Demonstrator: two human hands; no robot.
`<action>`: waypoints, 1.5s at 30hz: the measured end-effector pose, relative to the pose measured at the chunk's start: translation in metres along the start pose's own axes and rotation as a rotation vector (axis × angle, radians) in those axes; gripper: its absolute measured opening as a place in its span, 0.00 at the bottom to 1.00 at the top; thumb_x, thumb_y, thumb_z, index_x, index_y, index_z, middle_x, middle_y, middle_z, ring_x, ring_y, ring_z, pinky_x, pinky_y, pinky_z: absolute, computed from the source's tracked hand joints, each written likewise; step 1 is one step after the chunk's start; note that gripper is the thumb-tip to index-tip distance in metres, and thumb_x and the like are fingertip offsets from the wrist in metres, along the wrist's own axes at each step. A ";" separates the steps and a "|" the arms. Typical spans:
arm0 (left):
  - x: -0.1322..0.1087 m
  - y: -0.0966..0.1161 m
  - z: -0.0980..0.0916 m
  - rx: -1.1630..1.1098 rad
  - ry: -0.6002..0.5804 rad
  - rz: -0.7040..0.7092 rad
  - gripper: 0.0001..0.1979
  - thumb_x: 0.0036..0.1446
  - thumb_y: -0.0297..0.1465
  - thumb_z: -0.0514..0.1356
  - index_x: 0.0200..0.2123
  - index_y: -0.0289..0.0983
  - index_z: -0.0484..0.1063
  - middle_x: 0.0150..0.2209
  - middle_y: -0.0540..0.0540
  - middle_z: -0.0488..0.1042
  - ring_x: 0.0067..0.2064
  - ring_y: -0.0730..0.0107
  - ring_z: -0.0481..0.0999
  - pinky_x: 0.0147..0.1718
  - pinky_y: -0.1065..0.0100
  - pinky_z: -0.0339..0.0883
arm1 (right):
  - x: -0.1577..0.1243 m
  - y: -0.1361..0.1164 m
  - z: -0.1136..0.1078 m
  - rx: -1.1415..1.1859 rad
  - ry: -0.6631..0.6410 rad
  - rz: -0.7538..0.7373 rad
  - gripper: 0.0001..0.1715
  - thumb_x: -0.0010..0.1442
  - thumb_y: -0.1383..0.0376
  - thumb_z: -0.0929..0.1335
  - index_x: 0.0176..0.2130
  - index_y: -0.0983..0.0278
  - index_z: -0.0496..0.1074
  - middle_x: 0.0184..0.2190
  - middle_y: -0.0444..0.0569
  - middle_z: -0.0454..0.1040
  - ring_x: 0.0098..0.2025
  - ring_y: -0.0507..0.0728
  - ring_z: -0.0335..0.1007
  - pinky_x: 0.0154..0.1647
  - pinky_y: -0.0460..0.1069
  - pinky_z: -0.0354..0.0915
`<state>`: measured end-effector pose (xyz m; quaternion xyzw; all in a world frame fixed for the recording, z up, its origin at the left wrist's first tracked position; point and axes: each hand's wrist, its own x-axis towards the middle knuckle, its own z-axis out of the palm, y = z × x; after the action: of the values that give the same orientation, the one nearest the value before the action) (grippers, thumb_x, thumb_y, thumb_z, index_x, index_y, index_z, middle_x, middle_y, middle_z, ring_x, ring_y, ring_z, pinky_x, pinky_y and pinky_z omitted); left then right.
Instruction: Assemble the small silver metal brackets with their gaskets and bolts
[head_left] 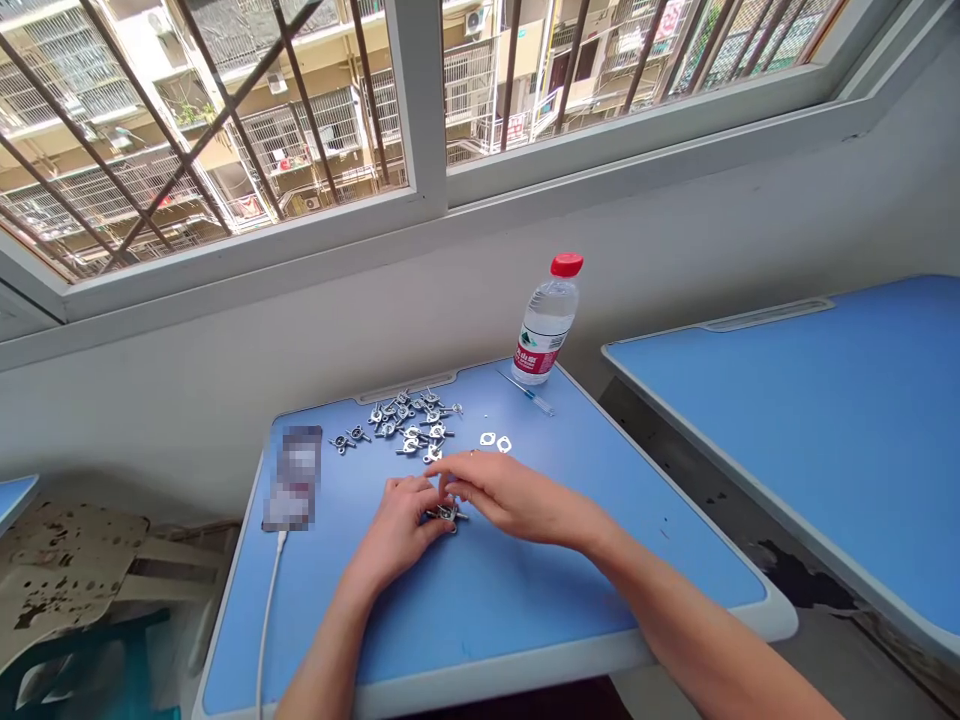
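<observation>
Hands: left hand (pixel 396 530), right hand (pixel 510 495) pinching metal fitting (pixel 448 513) | red-capped water bottle (pixel 547 320): label unreadable

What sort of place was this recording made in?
Probably a classroom-style or makeshift work room in a residential block: blue school-type desks stand by a barred window, and caged apartment balconies fill the view outside.

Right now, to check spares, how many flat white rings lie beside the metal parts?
2: a flat white ring and another just right of it, above the right hand. More may hide among the metal parts.
</observation>
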<state>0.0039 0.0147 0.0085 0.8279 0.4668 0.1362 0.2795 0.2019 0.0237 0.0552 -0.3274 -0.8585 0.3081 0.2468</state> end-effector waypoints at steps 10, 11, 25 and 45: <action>-0.001 0.002 -0.001 -0.032 0.010 -0.003 0.06 0.59 0.26 0.63 0.39 0.42 0.76 0.44 0.49 0.76 0.47 0.61 0.72 0.49 0.60 0.59 | -0.001 0.004 -0.002 -0.007 0.030 -0.088 0.14 0.67 0.72 0.62 0.43 0.63 0.75 0.36 0.49 0.78 0.38 0.55 0.71 0.38 0.49 0.64; -0.001 0.003 -0.001 -0.032 0.010 -0.007 0.06 0.59 0.26 0.63 0.38 0.42 0.76 0.44 0.49 0.76 0.47 0.61 0.72 0.49 0.59 0.59 | -0.001 0.004 -0.003 0.008 0.020 -0.092 0.14 0.67 0.72 0.61 0.44 0.63 0.75 0.36 0.49 0.77 0.38 0.55 0.71 0.39 0.48 0.64; 0.002 -0.002 0.003 0.017 0.025 -0.002 0.04 0.61 0.29 0.62 0.35 0.41 0.77 0.38 0.49 0.75 0.43 0.62 0.72 0.48 0.59 0.60 | 0.005 0.007 0.013 -0.041 0.272 -0.007 0.11 0.61 0.74 0.65 0.30 0.64 0.75 0.26 0.45 0.77 0.27 0.52 0.68 0.30 0.46 0.61; 0.001 -0.003 0.002 0.002 -0.010 -0.004 0.07 0.61 0.30 0.62 0.42 0.44 0.78 0.44 0.47 0.76 0.48 0.60 0.72 0.51 0.56 0.59 | 0.000 0.012 -0.006 0.021 0.071 -0.072 0.18 0.62 0.76 0.61 0.43 0.62 0.77 0.35 0.49 0.80 0.38 0.55 0.72 0.39 0.48 0.67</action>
<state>0.0031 0.0160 0.0053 0.8278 0.4673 0.1312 0.2813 0.2101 0.0330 0.0509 -0.3045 -0.8571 0.2961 0.2915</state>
